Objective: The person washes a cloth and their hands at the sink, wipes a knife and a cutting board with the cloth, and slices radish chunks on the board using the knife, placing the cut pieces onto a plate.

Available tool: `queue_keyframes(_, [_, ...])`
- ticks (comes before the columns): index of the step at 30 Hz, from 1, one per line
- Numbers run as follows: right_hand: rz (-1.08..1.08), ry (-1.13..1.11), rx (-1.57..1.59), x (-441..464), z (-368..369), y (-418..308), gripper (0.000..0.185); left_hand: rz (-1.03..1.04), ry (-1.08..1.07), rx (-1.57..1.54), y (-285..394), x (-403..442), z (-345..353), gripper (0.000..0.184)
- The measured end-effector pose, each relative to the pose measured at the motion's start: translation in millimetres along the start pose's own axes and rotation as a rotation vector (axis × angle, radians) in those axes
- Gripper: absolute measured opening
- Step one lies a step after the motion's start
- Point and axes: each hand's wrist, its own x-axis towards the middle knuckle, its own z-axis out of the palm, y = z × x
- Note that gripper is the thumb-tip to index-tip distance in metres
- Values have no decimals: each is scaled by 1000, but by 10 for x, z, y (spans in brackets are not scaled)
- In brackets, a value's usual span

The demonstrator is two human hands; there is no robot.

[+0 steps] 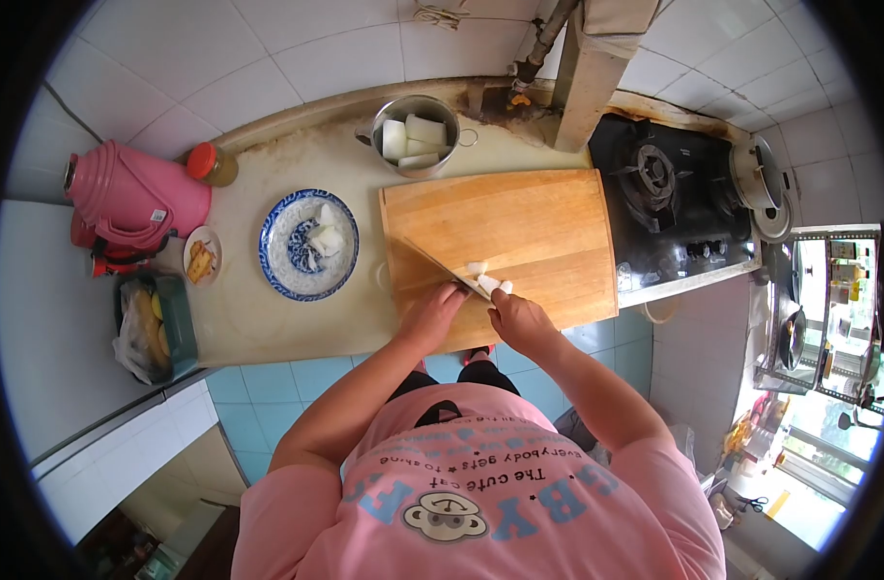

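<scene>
On the cutting board (pixel 519 213), had the knife (pixel 432 258) slanted by the left hand (pixel 434 317) and the right hand (pixel 522 321), beside white chunks (pixel 488 282). Had both grips narrow, fingers curled; could not tell which one on the handle.

head-worn view — facing forward, steeply down

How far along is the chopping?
Looks done: large white chunks in the pot, smaller white bits on the plate.
In hand: knife in the right hand, left hand close to it.
Left, probably: small white pieces by the blade on the board. Can't tell if the pot's chunks need more cutting.
</scene>
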Motion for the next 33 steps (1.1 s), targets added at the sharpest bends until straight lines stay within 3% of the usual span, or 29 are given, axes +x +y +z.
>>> queue_keyframes(6, [69,60,75,-11,49,79,22,8,6,-23,14,-3,-35,29])
queue_keyframes(12, [-33,33,63,-194,-271,-87,21,-12,-16,18,11,-24,-11,31])
queue_keyframes(17, [-40,5,24,-283,-356,-124,19,-32,-16,-17,-74,-22,94,43])
queue_keyframes(24, [-41,-30,10,-235,-305,-104,19,-20,11,-27,-74,-23,92,43])
queue_keyframes(26, [-38,-38,4,-191,-276,-125,18,0,23,23,-48,-17,61,30])
queue_keyframes(33, [-22,5,-20,25,46,-25,18,16,28,-11,-69,-32,52,28])
